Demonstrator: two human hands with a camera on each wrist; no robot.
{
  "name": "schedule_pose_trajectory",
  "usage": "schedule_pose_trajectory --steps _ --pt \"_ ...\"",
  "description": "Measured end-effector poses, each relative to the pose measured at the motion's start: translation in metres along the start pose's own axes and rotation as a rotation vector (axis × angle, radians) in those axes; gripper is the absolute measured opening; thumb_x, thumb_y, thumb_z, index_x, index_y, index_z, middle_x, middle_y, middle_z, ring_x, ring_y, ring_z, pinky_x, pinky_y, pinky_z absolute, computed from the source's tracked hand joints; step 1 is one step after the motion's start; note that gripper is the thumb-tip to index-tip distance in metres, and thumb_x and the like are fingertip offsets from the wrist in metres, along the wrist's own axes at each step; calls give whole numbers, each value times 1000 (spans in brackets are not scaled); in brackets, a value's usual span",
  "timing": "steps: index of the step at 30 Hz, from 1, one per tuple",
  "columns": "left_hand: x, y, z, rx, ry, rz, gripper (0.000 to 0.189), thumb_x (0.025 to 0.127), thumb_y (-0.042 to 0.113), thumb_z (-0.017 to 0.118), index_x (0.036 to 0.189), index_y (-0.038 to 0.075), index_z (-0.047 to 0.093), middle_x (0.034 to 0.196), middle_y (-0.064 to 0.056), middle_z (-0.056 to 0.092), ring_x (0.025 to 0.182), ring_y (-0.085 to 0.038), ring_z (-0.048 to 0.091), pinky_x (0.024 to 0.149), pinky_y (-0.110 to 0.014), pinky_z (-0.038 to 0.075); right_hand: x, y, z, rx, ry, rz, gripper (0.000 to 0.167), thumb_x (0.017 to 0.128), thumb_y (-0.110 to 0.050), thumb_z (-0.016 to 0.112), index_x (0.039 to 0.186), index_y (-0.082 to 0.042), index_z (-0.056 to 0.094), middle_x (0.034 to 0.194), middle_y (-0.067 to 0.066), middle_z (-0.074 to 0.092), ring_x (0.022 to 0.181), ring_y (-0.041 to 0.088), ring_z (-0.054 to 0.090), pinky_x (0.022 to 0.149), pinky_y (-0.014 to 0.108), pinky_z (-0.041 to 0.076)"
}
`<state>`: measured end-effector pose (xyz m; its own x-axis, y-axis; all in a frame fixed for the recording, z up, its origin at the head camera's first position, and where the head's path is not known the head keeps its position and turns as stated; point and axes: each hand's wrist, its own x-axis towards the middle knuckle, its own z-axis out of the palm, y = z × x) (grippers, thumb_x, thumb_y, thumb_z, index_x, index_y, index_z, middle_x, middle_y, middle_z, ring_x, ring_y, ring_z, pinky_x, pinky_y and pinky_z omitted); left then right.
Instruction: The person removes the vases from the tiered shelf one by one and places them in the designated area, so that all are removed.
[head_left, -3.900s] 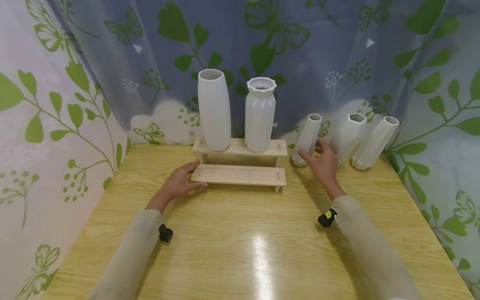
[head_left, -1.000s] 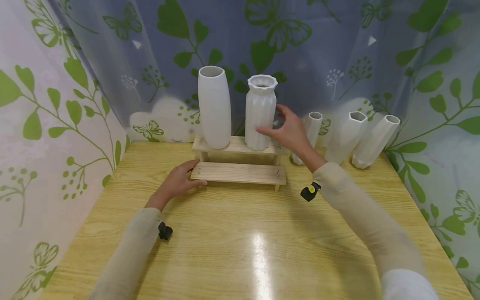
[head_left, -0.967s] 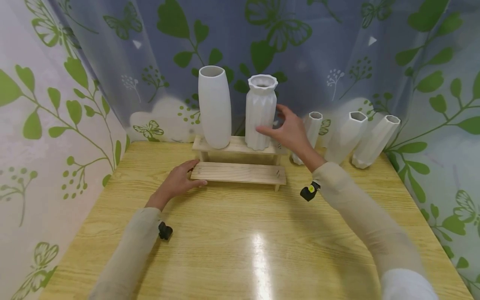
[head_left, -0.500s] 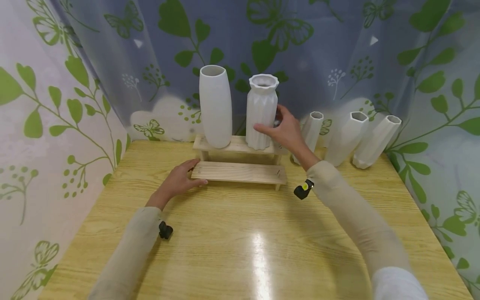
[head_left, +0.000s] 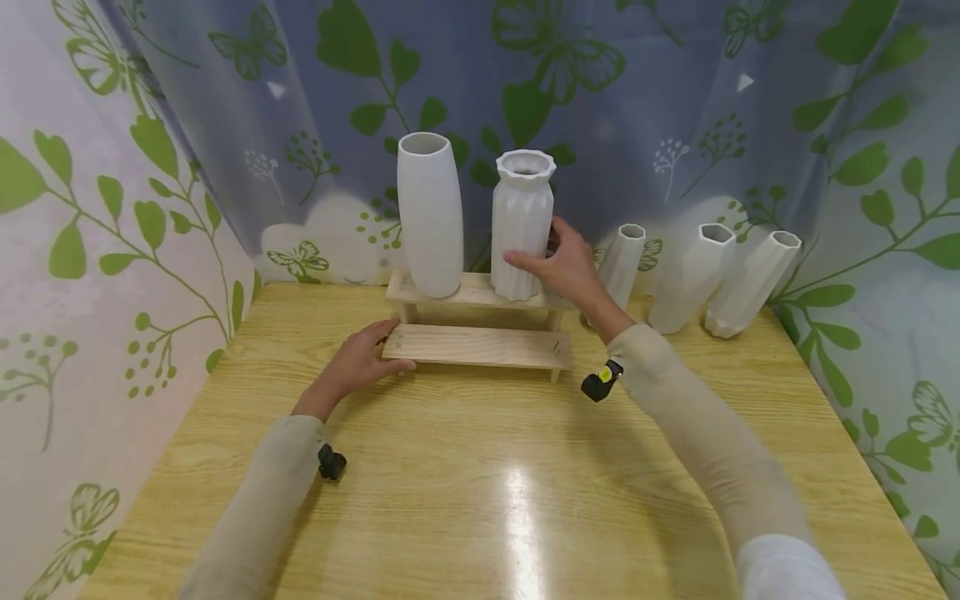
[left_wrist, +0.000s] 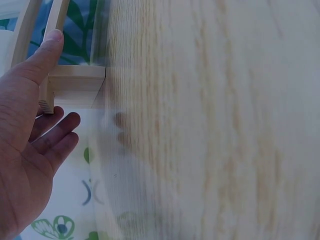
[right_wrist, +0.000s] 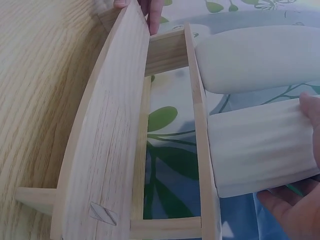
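A two-step wooden stand (head_left: pixel 476 346) stands on the table. At the left end of its lower step, my left hand (head_left: pixel 354 368) grips the board, thumb along the front edge and fingers behind; the left wrist view shows the thumb and fingers on either side of the end. On the upper step are two white vases, a tall smooth vase (head_left: pixel 429 221) on the left and a fluted vase (head_left: pixel 517 229) with a scalloped rim on the right. My right hand (head_left: pixel 564 267) holds the fluted vase from its right side, thumb across the front, fingers behind and partly hidden.
Right of the stand, three smaller white faceted vases stand in a row: a slim one (head_left: pixel 622 258) partly behind my right wrist, a wider one (head_left: pixel 688 287), and another slim one (head_left: pixel 750 287). Patterned curtains (head_left: pixel 630 125) hang close behind and at both sides of the table (head_left: pixel 450 483).
My right hand has left the slim vase on the right and moved left to the fluted vase, its thumb sliding farther across the front. The left hand and the vases stay in place.
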<state>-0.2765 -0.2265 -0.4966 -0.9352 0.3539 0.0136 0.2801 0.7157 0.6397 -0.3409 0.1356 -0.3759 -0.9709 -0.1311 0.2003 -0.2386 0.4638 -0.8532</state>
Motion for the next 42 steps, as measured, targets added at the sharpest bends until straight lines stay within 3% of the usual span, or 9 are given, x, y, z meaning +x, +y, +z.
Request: schedule_pose_trajectory --steps 31,42 --pt "1 -2 0 -12 -2 1 102 87 57 76 161 4 30 162 -22 35 140 -43 45 109 -59 43 0 -3 1 -1 21 -7 88 80 -50 86 148 -8 49 143 13 59 127 29 60 103 48 52" --pt "0 -2 0 3 -1 0 100 88 55 76 161 4 30 161 -22 35 140 -43 46 110 -59 43 -4 -1 -3 52 30 -6 82 82 -44 87 145 -6 51 139 14 61 124 29 61 100 47 53"
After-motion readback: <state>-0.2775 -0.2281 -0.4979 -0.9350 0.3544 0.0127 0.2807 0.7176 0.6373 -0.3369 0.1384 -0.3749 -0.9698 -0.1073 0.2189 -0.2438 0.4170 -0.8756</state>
